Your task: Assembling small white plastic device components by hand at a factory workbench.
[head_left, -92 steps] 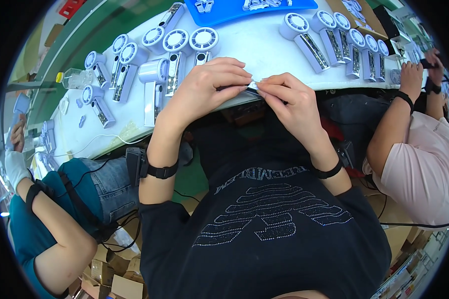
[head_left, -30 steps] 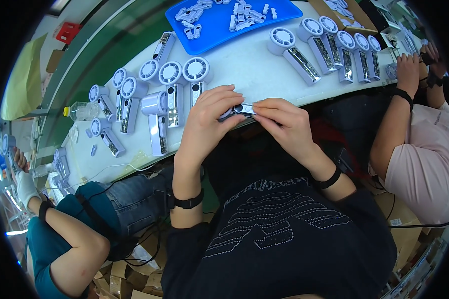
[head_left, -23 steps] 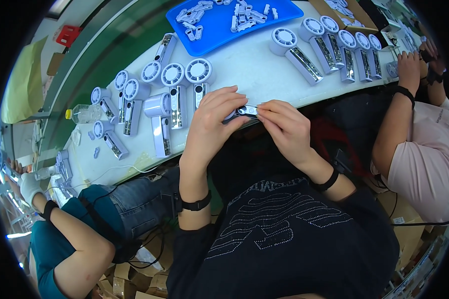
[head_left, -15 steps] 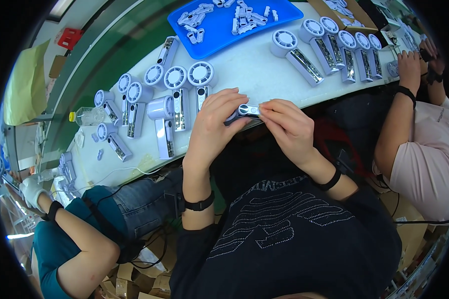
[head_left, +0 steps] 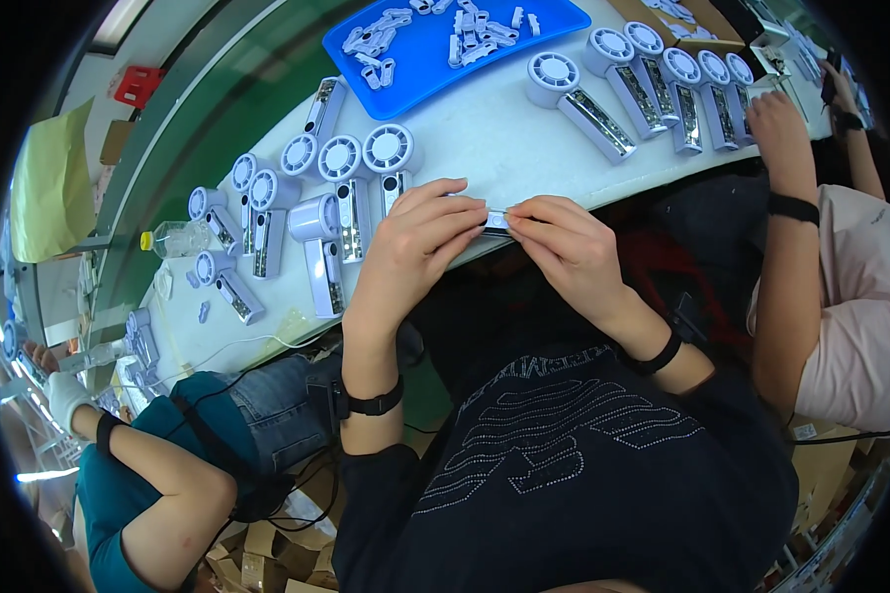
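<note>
Between my hands, just over the near edge of the worktable, is a small white-and-black button panel. My left hand has its fingers closed around one end and covers most of it. The thumb and fingertips of my right hand pinch the other end. Whether the panel sits on a larger body inside my left hand is hidden. Right behind my left hand stands a lavender handheld fan, its handle partly covered by my fingers.
More lavender fans stand to the left and others at the far right. A blue tray holds several small white parts. A clear bottle lies at left. Co-workers sit on both sides, a gloved hand at left.
My left hand has turned and closed further over the panel, hiding the round black ring seen before. The view has shifted slightly. The right co-worker's hand has moved toward the fans.
</note>
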`<state>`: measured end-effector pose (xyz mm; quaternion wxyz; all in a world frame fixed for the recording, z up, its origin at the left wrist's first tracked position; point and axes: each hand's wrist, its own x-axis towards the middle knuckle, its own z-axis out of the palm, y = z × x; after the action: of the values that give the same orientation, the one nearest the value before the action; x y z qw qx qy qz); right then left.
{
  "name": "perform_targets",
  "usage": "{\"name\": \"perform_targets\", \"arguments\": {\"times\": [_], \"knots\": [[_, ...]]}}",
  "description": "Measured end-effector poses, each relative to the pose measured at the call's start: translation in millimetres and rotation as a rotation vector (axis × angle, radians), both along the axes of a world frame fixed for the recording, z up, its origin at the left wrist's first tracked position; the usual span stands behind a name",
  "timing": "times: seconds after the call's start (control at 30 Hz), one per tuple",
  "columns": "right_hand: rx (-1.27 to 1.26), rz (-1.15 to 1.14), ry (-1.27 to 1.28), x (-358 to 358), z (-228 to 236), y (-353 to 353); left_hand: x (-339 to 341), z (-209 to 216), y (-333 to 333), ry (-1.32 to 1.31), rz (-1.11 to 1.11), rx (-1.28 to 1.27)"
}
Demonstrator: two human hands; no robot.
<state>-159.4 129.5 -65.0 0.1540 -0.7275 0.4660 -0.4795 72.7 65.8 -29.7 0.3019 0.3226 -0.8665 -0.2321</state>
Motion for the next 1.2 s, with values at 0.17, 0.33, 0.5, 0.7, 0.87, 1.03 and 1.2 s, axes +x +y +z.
{"name": "perform_targets", "arguments": {"times": [0.17, 0.33, 0.5, 0.7, 0.87, 1.03, 1.2], "knots": [[-0.015, 0.006, 0.055, 0, 5, 1, 4, 1, -4, -0.032, -0.062, -0.075], [0.015, 0.005, 0.04, 6, 6, 6, 6, -6, -6, -0.013, -0.072, -0.124], [0.081, 0.022, -0.046, 2, -3, 4, 4, -8, -7, -0.006, -0.085, -0.121], [0.042, -0.025, -0.038, 8, -5, 11, 5, -5, -6, -0.011, -0.094, -0.129], [0.036, -0.026, 0.021, 10, 2, 13, 7, -6, -6, -0.027, -0.101, -0.122], [0.014, -0.065, 0.084, 17, 2, 17, 5, -7, 0, -0.081, -0.081, -0.113], [-0.061, -0.146, 0.292, 24, 0, 19, -5, -10, 22, -0.208, 0.061, -0.217]]}}
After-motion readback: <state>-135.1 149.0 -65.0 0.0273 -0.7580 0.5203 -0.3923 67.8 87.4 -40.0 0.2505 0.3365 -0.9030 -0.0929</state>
